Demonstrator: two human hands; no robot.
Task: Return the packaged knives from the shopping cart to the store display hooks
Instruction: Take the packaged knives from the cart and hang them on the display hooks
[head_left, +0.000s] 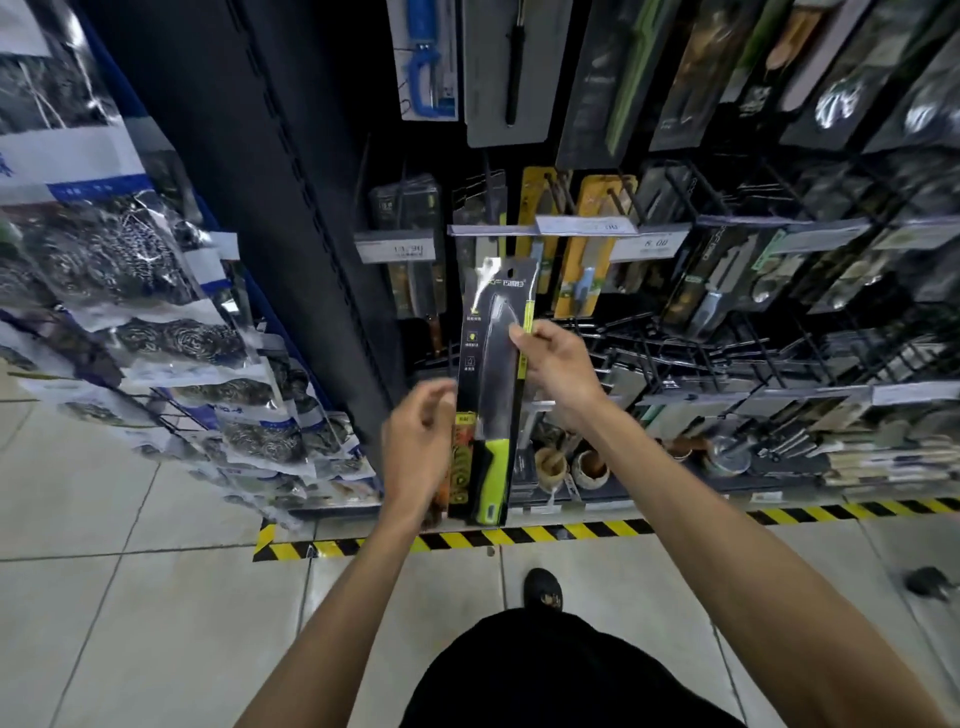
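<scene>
A packaged knife (491, 384) with a dark blade and a lime-green handle stands upright in a long black card in front of the display. My right hand (558, 371) pinches the card's right edge near the blade. My left hand (418, 452) is blurred at the card's lower left, fingers loosely curled; I cannot tell whether it touches the pack. Just behind the card's top runs a display hook (493, 187) with similar green-edged packs. Bare black hooks (649, 358) stick out to the right of my right hand.
More packaged knives (587, 244) hang on the dark rack with price tags (647, 244). Bagged steel scourers (171, 332) hang at the left. Mortars (550, 465) sit on the bottom shelf. Yellow-black tape (519, 535) marks the tiled floor; my shoe (543, 592) stands behind it.
</scene>
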